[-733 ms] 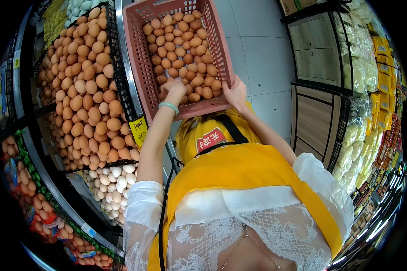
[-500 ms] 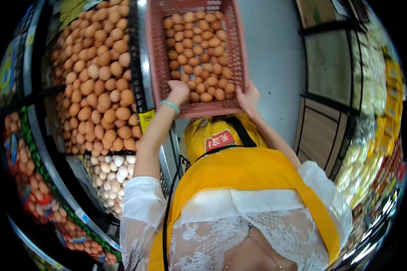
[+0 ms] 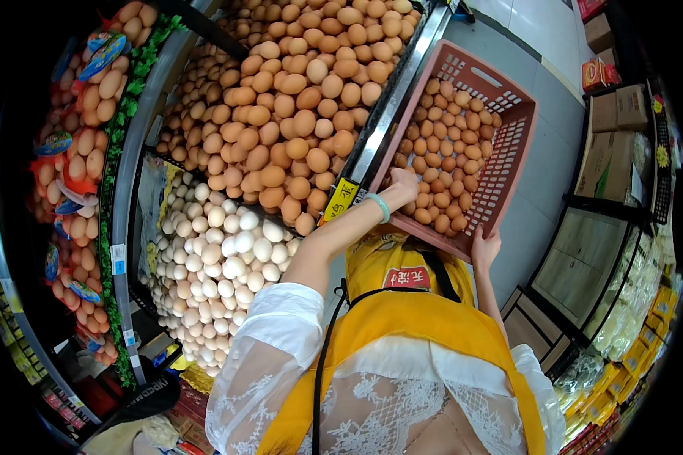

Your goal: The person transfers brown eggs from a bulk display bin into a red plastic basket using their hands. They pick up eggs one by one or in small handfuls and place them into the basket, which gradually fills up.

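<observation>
A pink plastic crate point(image 3: 517, 155) with slotted walls holds a layer of many brown eggs point(image 3: 444, 152). Both my hands grip its near end. My left hand point(image 3: 402, 184), with a pale green bangle on the wrist, closes over the near left part of the rim. At the near right corner, my right hand point(image 3: 486, 246) wraps round the outside, its thumb up at the rim. The crate's left side lies along the metal rail point(image 3: 395, 91) of an egg display; whether it touches the rail, I cannot tell. My yellow apron point(image 3: 417, 345) is just behind the crate.
Left of the rail spreads a big heap of brown eggs point(image 3: 281, 129), with paler eggs point(image 3: 212, 258) nearer me. A yellow price tag point(image 3: 340, 199) sits on the rail's end. Netted eggs point(image 3: 87, 167) line the far left. Shelving with cardboard boxes point(image 3: 611, 163) stands right.
My view has swung left, so the crate now appears farther right and slanted, and more pale eggs show. Both hands keep their hold on the crate.
</observation>
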`<state>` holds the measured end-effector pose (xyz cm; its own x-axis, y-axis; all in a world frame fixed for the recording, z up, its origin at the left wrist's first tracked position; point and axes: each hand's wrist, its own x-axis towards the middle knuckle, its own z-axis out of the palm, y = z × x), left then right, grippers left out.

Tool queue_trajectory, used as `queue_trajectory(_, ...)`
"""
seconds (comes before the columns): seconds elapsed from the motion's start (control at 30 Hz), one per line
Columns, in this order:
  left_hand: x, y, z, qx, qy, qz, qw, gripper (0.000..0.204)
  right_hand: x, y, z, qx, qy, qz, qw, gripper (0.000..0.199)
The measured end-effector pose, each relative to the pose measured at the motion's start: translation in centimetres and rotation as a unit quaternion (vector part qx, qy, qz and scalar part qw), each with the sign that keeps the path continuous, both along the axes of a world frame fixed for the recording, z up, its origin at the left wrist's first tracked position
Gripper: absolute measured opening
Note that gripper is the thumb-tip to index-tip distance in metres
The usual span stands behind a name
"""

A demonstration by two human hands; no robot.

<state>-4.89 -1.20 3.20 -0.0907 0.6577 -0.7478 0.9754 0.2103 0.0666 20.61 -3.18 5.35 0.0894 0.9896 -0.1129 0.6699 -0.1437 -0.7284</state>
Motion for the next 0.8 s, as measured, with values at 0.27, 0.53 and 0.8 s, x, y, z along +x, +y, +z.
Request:
queue_trajectory(0.27,-11.7,-8.0,14.4,0.155,-0.582,0.251,0.758,0.039,1.0,0.1,-1.1,-0.008,-0.022,0.011,1.0,0.025)
queue_trajectory(0.53,-41.8,-24.4,14.3,0.407,-0.321,0.678,0.521,0.042,-0.5,-0.2,0.8,-0.019,-0.044,0.009,0.999,0.027)
queue_trajectory(0.8,-54.2,-24.9,9.9,0.367,0.108,0.614,0.691,0.023,1.1,0.2,-0.9,-0.019,-0.062,0.011,0.998,0.027)
